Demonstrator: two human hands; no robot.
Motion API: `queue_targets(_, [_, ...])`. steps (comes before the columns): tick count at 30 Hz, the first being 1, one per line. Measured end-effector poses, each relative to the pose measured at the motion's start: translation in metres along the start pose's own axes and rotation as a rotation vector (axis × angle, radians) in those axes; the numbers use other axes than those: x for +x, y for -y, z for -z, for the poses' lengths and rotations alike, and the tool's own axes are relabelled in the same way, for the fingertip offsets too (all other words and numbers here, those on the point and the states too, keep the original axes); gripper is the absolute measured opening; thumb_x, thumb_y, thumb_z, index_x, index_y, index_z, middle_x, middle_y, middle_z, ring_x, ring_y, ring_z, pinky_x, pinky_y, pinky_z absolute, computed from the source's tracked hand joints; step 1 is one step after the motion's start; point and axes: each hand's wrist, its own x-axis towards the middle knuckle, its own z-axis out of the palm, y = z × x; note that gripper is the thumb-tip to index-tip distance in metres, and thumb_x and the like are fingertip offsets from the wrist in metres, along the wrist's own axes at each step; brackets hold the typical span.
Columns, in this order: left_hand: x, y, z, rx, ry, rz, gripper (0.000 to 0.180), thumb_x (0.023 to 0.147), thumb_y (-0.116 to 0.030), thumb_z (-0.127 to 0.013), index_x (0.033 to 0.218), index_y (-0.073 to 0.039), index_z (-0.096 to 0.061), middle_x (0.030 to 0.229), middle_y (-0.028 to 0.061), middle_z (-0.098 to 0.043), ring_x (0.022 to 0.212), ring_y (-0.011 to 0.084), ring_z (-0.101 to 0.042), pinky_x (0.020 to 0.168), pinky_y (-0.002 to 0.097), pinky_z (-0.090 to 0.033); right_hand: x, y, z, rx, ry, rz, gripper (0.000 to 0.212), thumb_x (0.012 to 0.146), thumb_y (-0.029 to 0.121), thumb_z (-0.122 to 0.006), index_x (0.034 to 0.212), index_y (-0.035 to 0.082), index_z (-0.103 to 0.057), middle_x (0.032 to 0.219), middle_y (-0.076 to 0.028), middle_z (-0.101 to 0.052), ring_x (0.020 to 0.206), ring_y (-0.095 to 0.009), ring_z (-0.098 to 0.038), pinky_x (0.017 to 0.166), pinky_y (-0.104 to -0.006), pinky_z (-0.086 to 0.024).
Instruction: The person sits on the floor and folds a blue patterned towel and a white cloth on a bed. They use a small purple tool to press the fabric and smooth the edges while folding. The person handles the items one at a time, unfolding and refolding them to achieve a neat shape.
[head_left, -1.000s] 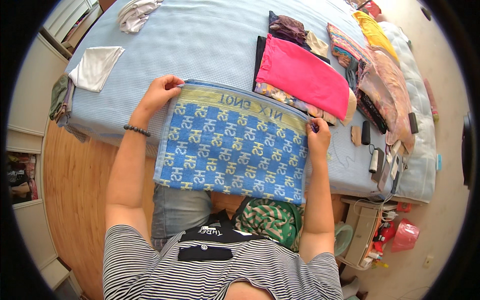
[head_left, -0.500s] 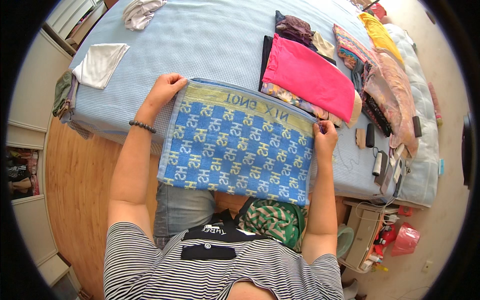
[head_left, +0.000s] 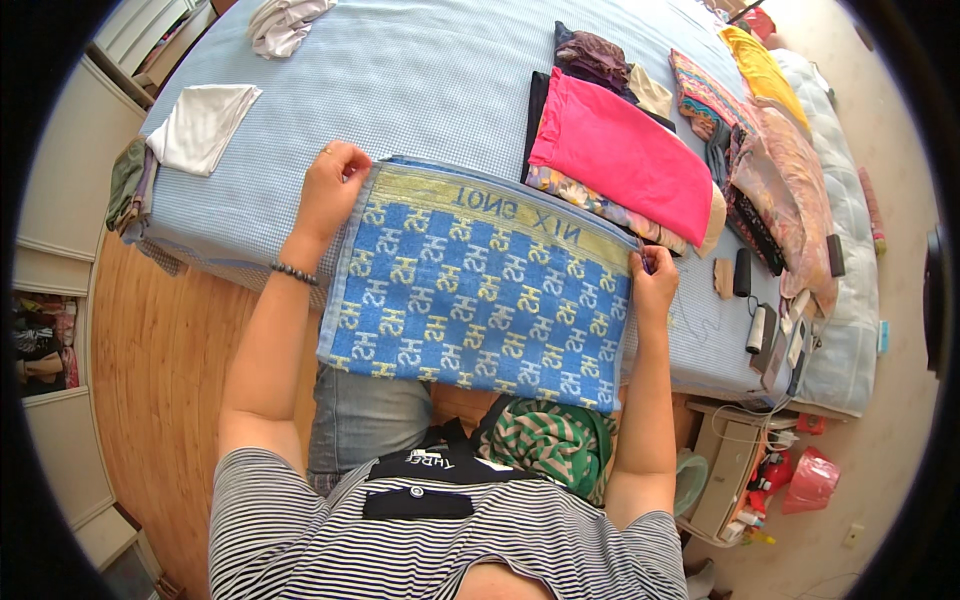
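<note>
Stretched between my two hands is a blue towel (head_left: 480,300) with a yellow-green band along its far edge and a pale letter pattern. My left hand (head_left: 334,185) pinches its far left corner, thumb and fingers closed together. At the far right corner, my right hand (head_left: 654,280) grips the cloth the same way. The towel's near part hangs over my lap, in front of the bed's edge. Just beyond its right end lies a stack of folded clothes with a bright pink garment (head_left: 625,155) on top. Patterned green fabric (head_left: 550,445) lies on my lap, partly hidden.
Light blue checked bedding (head_left: 420,90) covers the bed. A folded white cloth (head_left: 205,125) lies at left, a crumpled one (head_left: 285,25) farther back. Right of the stack are scarves, a yellow cloth (head_left: 762,75) and small devices (head_left: 770,335). A small cabinet (head_left: 715,470) stands at lower right.
The towel stays stretched in both hands, nearly in the same place. My left hand has shifted slightly, and the view has moved a little.
</note>
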Motion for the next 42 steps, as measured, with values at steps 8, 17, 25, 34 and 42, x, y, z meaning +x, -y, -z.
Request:
queue_targets(8, [-0.014,-0.010,-0.008,0.163,0.116,-0.041,0.011,0.080,-0.006,-0.067,0.088,-0.001,-0.065,0.086,0.0085,-0.061,0.078,0.0242,-0.061,0.070,0.0332,-0.051,-0.004,0.003,-0.001,-0.026,-0.003,0.014,0.014,0.079,0.010,-0.070,0.086,0.002,-0.061,0.070,-0.007,-0.060,0.063,-0.015,-0.056,0.060,-0.0299,-0.044])
queue_targets(17, [-0.009,-0.002,-0.004,0.119,0.072,0.111,0.010,0.089,-0.011,-0.056,0.086,-0.002,-0.059,0.078,0.0098,-0.066,0.073,0.0240,-0.063,0.066,0.0331,-0.049,-0.006,0.012,0.001,-0.027,0.016,-0.032,0.015,0.080,0.010,-0.070,0.089,0.002,-0.061,0.072,-0.007,-0.061,0.065,-0.016,-0.057,0.062,-0.0303,-0.045])
queue_targets(25, [-0.010,-0.004,-0.001,0.076,0.102,0.139,0.012,0.091,-0.011,-0.053,0.086,-0.001,-0.056,0.078,0.0112,-0.067,0.074,0.0226,-0.064,0.067,0.0329,-0.049,-0.012,0.035,0.003,-0.232,-0.177,0.239,0.025,0.078,0.011,-0.072,0.099,0.002,-0.060,0.080,-0.008,-0.061,0.068,-0.018,-0.057,0.063,-0.0309,-0.046])
queue_targets(34, [-0.002,-0.001,0.003,0.102,0.213,0.119,0.012,0.089,-0.011,-0.056,0.087,0.000,-0.054,0.081,0.0130,-0.063,0.075,0.0250,-0.060,0.069,0.0343,-0.047,-0.039,0.193,-0.104,0.146,0.574,0.409,0.020,0.081,0.022,-0.069,0.095,0.008,-0.067,0.085,-0.011,-0.062,0.076,-0.028,-0.063,0.068,-0.0382,-0.050])
queue_targets(42, [0.000,-0.009,0.004,0.088,0.242,0.157,0.011,0.090,-0.012,-0.055,0.087,-0.001,-0.053,0.079,0.0112,-0.061,0.074,0.0245,-0.058,0.067,0.0349,-0.045,-0.036,0.224,-0.182,0.041,0.535,0.517,0.021,0.081,0.028,-0.068,0.092,0.011,-0.069,0.083,-0.008,-0.061,0.078,-0.029,-0.063,0.070,-0.0409,-0.051])
